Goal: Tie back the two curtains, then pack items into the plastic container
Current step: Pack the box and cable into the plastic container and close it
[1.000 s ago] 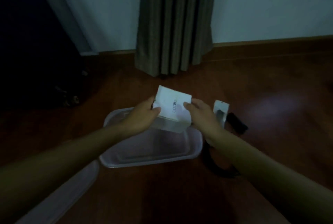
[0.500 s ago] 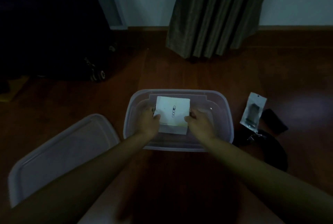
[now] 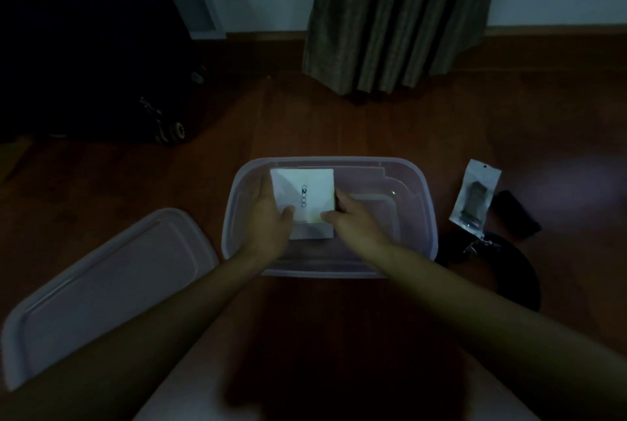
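While keeping it level, likely to land flat, holding white square cardboard box [image 3: 305, 190] low at left inside clear rectangular plastic container [image 3: 430, 213], sides pinched in grip of left hand [image 3: 268, 217] and right hand [image 3: 356, 224].

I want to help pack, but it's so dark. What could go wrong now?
The white box, gripped by the left hand and right hand, might sit too tall in the plastic container for the lid to close. In this dim light, the black strap and dark object beside the small packet could get left behind.
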Available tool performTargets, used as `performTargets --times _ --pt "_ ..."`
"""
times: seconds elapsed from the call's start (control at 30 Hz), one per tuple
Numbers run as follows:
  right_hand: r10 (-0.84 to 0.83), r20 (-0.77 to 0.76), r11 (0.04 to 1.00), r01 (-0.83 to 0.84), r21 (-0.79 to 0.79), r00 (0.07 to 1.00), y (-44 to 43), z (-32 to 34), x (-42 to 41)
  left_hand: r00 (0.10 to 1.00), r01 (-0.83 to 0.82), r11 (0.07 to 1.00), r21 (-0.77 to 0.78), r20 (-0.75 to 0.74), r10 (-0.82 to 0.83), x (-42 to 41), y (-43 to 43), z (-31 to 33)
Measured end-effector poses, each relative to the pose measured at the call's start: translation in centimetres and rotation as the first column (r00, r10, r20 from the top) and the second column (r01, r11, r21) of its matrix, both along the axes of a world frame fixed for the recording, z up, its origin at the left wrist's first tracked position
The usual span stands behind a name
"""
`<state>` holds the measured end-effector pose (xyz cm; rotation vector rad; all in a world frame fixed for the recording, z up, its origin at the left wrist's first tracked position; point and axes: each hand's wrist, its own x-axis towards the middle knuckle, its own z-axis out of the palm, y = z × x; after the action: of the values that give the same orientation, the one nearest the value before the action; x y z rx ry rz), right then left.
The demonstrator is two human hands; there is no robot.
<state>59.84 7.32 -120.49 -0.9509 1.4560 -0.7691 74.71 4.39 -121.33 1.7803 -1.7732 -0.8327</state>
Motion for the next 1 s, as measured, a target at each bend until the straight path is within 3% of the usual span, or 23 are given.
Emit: performTargets --times 0.13,0.27,0.43,0.53,0.67,0.77,0.83,1.0 --pt "0.015 0.039 1.0 -0.016 0.018 0.999 -0.5 -0.3 1.0 0.985 0.065 0.984 -0.163 0.166 -0.037 1.3 -0.3 0.9" --pt "0.088 0.035 0.996 -0.089 0.027 0.996 -0.7 -0.5 1.6 0.931 0.17 0.976 -0.135 0.348 -0.114 2.7 -0.7 0.5" --pt "0.163 -0.018 0.986 -0.163 -0.023 0.986 0.0 1.5 -0.3 0.903 0.189 0.979 -0.077 0.406 -0.143 2.9 -0.5 0.5" --pt "0.175 -0.049 0.977 -0.18 -0.115 0.983 0.8 4.0 -4.5 0.909 0.211 0.968 -0.134 0.39 -0.144 1.7 -0.4 1.3" --pt "-0.104 -0.178 0.974 0.064 -0.218 0.978 2.0 4.7 -12.6 0.922 0.338 0.916 -0.218 0.274 -0.275 -3.4 -0.4 3.1" --pt "-0.387 -0.374 0.916 0.305 -0.262 0.843 2.9 2.1 -18.8 0.887 0.451 0.869 -0.204 0.208 -0.411 -9.6 -0.6 4.4" --pt "-0.483 -0.475 0.876 0.399 -0.272 0.736 3.6 0.3 -21.9 0.877 0.479 0.856 -0.196 0.145 -0.458 -14.3 -0.4 4.9" --pt "-0.401 -0.64 0.91 0.364 -0.197 0.656 5.0 -2.2 -25.5 0.831 0.556 0.829 -0.06 0.068 -0.553 -24.2 0.2 4.6"
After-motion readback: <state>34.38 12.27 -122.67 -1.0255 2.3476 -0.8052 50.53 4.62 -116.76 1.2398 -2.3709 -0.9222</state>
